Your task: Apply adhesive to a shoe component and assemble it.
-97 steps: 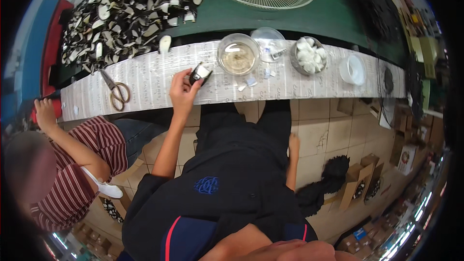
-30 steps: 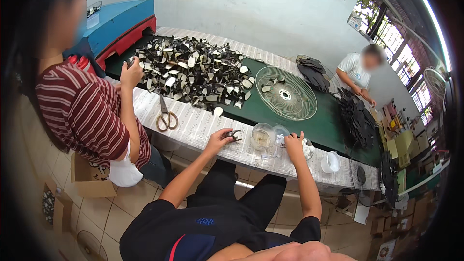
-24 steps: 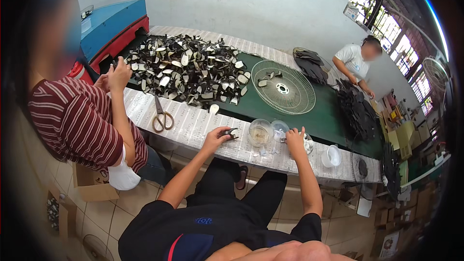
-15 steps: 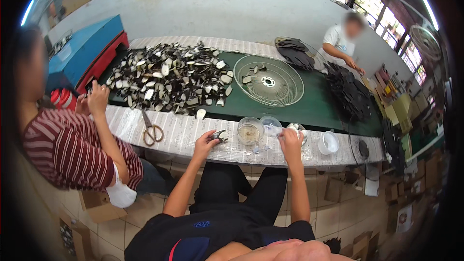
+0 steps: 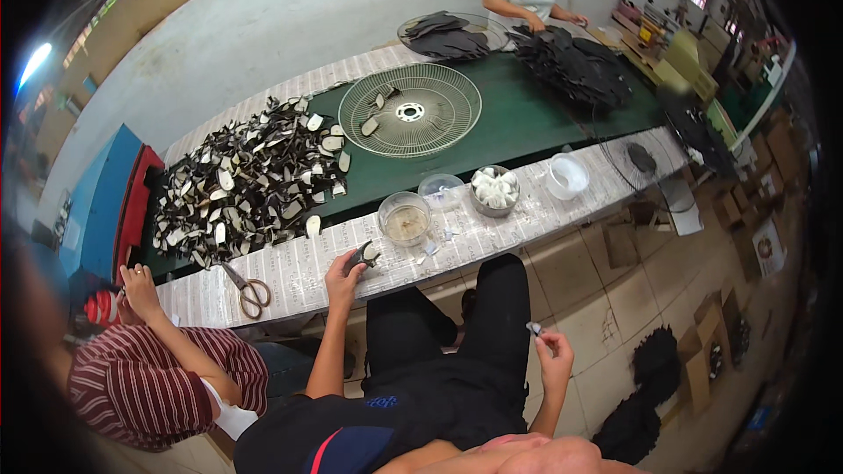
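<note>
My left hand (image 5: 342, 283) is closed on a small black shoe piece with a pale sole-shaped face (image 5: 367, 254), held over the table's near edge. Away from the table, past my right thigh, my right hand (image 5: 554, 357) pinches a small dark bit with a whitish tip (image 5: 534, 328); its exact kind is too small to tell. Nearest the left hand stands a clear round tub (image 5: 405, 218) with brownish residue. Beside it are a shallow clear dish (image 5: 442, 190) and a metal bowl of white cotton-like wads (image 5: 494, 190). Small pale scraps (image 5: 430, 247) lie by the tub.
A large heap of similar shoe pieces (image 5: 250, 180) covers the green belt's left part. Beyond it lies a round wire fan guard (image 5: 409, 111). Scissors (image 5: 248, 290) and a white tub (image 5: 567, 175) rest on the table. Co-workers sit at left and stand at the far side.
My right hand has left the metal bowl and come back toward my body, off the table, with the small bit. My left hand still holds the shoe piece. The view has turned.
</note>
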The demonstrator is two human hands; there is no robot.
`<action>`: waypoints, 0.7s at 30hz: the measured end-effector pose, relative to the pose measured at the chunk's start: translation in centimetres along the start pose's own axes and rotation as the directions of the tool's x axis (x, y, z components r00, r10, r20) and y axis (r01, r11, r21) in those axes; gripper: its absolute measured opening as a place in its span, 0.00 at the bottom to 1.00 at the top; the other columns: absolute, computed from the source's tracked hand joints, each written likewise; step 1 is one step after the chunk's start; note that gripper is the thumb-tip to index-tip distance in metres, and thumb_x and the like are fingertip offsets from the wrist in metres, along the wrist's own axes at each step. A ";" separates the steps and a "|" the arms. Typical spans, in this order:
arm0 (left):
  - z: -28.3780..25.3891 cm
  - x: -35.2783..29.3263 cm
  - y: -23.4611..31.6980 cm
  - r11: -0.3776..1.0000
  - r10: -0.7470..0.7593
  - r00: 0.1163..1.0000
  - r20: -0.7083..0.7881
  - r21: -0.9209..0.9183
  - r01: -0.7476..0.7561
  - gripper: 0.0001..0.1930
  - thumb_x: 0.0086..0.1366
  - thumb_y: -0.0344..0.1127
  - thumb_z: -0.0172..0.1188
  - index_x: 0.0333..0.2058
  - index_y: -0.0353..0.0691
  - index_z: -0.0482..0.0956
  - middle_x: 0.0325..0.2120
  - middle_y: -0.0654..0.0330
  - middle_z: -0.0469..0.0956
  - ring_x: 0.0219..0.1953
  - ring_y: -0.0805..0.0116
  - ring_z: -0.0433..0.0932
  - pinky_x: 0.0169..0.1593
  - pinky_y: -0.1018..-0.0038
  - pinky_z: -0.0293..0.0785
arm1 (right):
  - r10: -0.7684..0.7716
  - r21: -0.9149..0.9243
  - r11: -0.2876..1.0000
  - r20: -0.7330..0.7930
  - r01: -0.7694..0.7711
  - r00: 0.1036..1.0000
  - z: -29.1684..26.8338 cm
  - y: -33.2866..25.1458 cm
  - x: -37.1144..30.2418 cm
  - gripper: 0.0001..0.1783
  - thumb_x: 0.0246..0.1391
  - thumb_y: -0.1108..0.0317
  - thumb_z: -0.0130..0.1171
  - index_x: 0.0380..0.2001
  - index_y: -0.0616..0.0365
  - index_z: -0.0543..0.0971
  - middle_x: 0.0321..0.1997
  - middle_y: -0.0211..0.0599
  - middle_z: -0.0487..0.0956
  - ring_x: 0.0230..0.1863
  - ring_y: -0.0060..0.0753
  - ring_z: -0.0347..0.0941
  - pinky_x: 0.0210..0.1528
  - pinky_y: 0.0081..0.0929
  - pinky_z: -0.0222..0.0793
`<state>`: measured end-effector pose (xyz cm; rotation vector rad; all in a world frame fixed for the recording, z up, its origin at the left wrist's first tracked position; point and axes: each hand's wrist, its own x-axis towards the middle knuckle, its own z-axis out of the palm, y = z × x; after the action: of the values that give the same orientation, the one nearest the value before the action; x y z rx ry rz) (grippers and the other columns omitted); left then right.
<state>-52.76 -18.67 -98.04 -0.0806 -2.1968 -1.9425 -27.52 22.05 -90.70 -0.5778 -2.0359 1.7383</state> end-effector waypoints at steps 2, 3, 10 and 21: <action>0.2 0.0 -0.2 0.997 -0.038 0.999 -0.001 -0.062 0.038 0.19 0.60 0.27 0.68 0.50 0.30 0.77 0.41 0.61 0.79 0.41 0.74 0.77 0.44 0.79 0.73 | 0.028 0.063 0.998 -0.048 -0.025 0.998 1.2 -0.7 1.3 0.07 0.55 0.76 0.63 0.36 0.67 0.78 0.41 0.38 0.81 0.42 0.25 0.77 0.49 0.24 0.72; 0.4 0.0 -0.1 0.991 -0.074 0.997 -0.004 -0.110 0.073 0.19 0.60 0.26 0.67 0.50 0.30 0.77 0.41 0.61 0.79 0.41 0.74 0.77 0.44 0.79 0.73 | 0.034 0.073 0.997 -0.056 -0.030 0.998 2.1 -0.8 2.1 0.07 0.55 0.76 0.63 0.36 0.67 0.78 0.41 0.38 0.81 0.42 0.25 0.77 0.49 0.24 0.72; -0.2 0.0 -0.1 0.981 -0.143 0.987 -0.075 -0.141 0.131 0.16 0.65 0.26 0.62 0.49 0.29 0.73 0.38 0.61 0.79 0.38 0.76 0.77 0.41 0.80 0.72 | -0.045 0.256 0.966 0.292 -0.032 0.955 8.3 -2.9 7.3 0.06 0.57 0.74 0.63 0.36 0.66 0.79 0.34 0.30 0.80 0.36 0.17 0.74 0.41 0.17 0.70; 2.0 0.8 1.0 0.990 -0.130 0.985 -0.117 0.039 0.135 0.16 0.60 0.27 0.68 0.46 0.33 0.77 0.35 0.63 0.81 0.36 0.78 0.79 0.39 0.81 0.74 | 0.050 0.182 0.945 0.742 -0.272 0.668 15.0 -7.0 16.6 0.07 0.58 0.72 0.63 0.37 0.66 0.82 0.37 0.32 0.82 0.30 0.15 0.72 0.33 0.16 0.67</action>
<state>-53.57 -16.62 -97.15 0.1840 -2.2226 -1.9090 -49.96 17.87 -85.40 0.0818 -2.1749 2.6292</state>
